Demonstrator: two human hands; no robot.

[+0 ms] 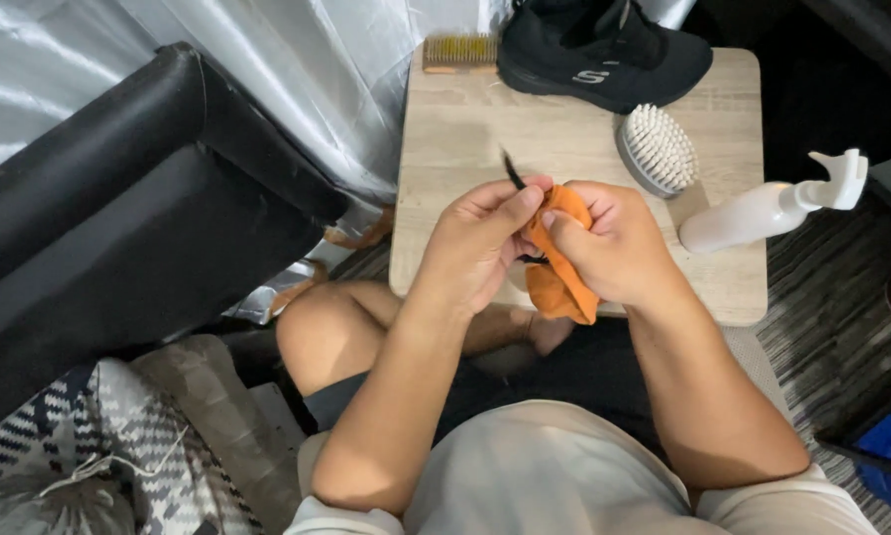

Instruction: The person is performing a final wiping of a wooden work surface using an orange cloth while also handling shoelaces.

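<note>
Head view: orange cloth (561,277) bunched between both hands (550,243), touching each.

A crumpled orange cloth (556,267) wraps a thin black shoelace (514,172), whose tip pokes upward.

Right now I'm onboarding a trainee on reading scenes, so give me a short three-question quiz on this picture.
1. True or false: both the left hand and the right hand grip the orange cloth.
2. What lies nearest the spray bottle: A) white brush B) wire brush C) black shoe?
3. What colour is the thin lace sticking up from the hands?

Key: 1 true; 2 A; 3 black.
</note>
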